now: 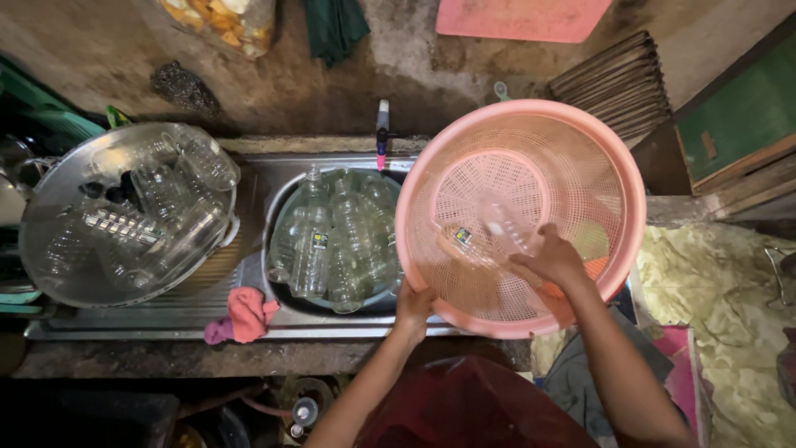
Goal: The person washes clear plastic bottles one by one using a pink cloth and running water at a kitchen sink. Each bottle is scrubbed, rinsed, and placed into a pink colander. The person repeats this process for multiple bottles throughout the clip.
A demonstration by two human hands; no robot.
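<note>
Over the sink, left hand (412, 305) grips pink basket (464, 141); right hand (551, 259) closes on bottle (506, 228)

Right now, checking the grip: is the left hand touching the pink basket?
Touching. The head view shows the left hand with its fingers closed over the lower rim of the pink basket.
</note>
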